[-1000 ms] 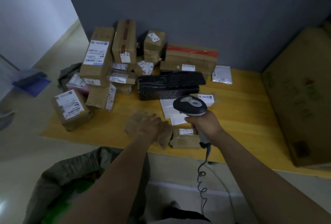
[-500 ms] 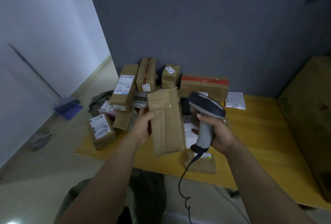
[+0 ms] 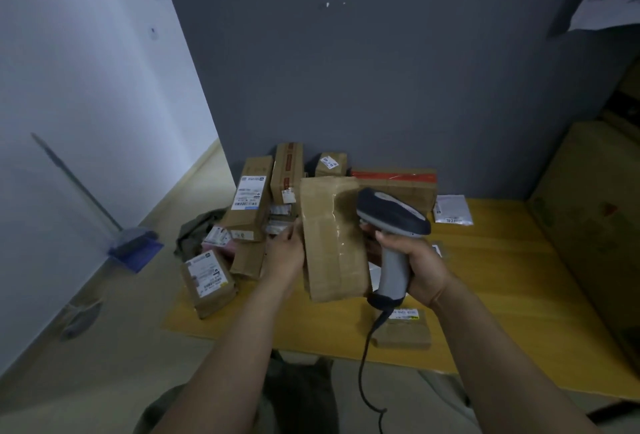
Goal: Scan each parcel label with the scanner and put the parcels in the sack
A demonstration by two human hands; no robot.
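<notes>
Your scanner (image 3: pixel 391 218) has closed on the parcel (image 3: pixel 332 243): half a second ago a gap lay between them, now its head overlaps the parcel's upper right. Your left hand (image 3: pixel 285 255) grips the parcel's left edge, holding it upright above the table (image 3: pixel 502 277). Your right hand (image 3: pixel 420 260) is wrapped round the scanner's handle. Behind, the pile (image 3: pixel 252 198) leans on the wall (image 3: pixel 381 87); a small parcel (image 3: pixel 403 329) lies at the front edge. Bare table runs right to a carton (image 3: pixel 588 225). The sack (image 3: pixel 156 416) shows lowest.
</notes>
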